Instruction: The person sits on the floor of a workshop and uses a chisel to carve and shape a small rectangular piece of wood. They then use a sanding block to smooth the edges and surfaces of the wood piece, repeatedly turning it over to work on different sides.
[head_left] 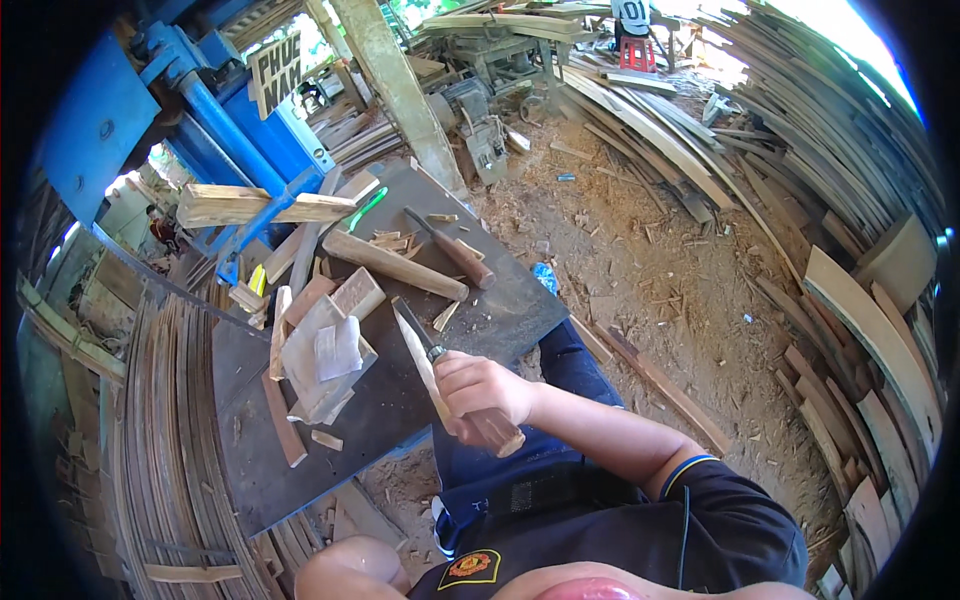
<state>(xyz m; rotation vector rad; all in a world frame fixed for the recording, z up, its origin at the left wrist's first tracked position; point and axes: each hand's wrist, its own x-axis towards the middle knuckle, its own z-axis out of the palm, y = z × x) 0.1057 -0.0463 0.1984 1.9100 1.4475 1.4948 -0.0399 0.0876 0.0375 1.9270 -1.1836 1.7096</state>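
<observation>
My right hand (484, 391) is closed around the wooden handle of a chisel (500, 432). The dark blade points up and left over the table. A pale, pointed strip of wood (420, 358) runs alongside the blade and reaches my fingers; whether they grip it too, I cannot tell. Of my left arm (352, 568) only a bent part shows at the lower edge, and its hand is out of sight. Left of the chisel lies a pale wood block (315, 360) with a whitish flat piece (338, 348) on it. Beyond lie a round wooden club (395, 265) and a second wooden-handled tool (460, 253).
The dark tabletop (255, 465) carries offcuts, shavings and a green-handled tool (370, 207). A blue machine (215, 120) with a clamped timber (225, 205) stands at the far left. Stacked boards (800, 130) line the right side; long planks (165, 420) lie left. A person (632, 12) is far off.
</observation>
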